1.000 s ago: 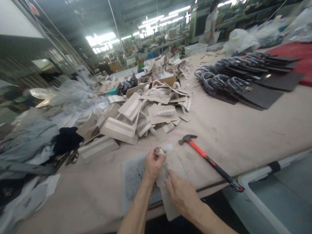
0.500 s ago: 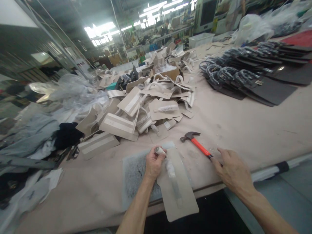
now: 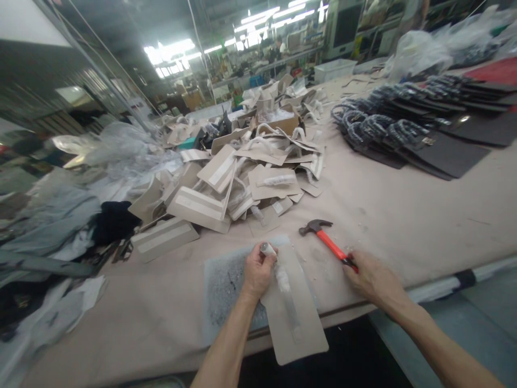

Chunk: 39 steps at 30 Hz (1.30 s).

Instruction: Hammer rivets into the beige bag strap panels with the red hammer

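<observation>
My left hand is closed around the curled top end of a beige bag panel, and a whitish roll with a round grey end pokes up between thumb and fingers. Along the panel runs a handle wrapped in clear plastic. The panel lies partly over a worn translucent board, its lower end jutting past the table edge. To the right, my right hand pinches the grip end of a claw hammer with an orange-red handle. The hammer's dark head rests on the table, pointing away to the left.
Behind the board is a heap of beige bag panels. Dark bag pieces with patterned handles lie stacked at the right. Clear plastic bags and cloth pile up at the left. A white bin stands at the back.
My right hand has moved slightly left and its fingers have closed on the hammer's grip. My left hand and the panel stay almost where they were.
</observation>
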### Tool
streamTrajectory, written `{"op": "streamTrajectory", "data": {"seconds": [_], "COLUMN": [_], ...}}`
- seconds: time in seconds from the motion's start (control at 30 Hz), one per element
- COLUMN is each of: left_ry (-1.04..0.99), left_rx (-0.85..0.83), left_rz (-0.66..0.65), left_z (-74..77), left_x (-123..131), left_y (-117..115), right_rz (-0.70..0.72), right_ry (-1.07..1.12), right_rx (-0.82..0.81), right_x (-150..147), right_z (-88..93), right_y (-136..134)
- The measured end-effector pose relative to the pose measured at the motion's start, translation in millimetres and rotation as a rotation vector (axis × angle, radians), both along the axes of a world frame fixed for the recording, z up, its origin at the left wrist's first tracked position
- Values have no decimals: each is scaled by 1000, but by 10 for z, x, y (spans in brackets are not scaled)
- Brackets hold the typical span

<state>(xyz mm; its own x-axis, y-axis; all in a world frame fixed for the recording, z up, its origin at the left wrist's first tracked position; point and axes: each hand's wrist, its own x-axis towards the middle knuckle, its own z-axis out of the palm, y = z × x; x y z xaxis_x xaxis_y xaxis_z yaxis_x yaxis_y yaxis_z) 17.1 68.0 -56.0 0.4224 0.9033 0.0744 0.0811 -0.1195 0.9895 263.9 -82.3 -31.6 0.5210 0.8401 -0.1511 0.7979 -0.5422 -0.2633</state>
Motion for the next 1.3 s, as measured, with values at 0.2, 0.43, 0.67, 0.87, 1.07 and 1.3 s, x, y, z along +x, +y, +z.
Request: {"op": "streamTrajectory", "data": {"seconds": [0.2,0.43,0.67,0.87,1.07,1.3], "left_ry": [96,60,71,53,62,30], "left_rx": [228,141,174,159,167,133], "left_rz": [-27,-162,-252,-251,-261,-270], "left_z": [59,96,104,86,86,71], "left_x": [-7,2,-41,-53,-62,-29], "left_y": [-107,29,81,63,78,69], "right_rz": [-379,-227,272,431,226,498], "right_ry": [1234,875,79,-114,-139,-244], "right_rx": [60,327,582,400,896,267], "right_x": [-273,-596,-688,-622,-766,-462], "right_z": [228,776,1066,1022,1335,641], "right_y": [87,137,-4,-68,-60,-228]}}
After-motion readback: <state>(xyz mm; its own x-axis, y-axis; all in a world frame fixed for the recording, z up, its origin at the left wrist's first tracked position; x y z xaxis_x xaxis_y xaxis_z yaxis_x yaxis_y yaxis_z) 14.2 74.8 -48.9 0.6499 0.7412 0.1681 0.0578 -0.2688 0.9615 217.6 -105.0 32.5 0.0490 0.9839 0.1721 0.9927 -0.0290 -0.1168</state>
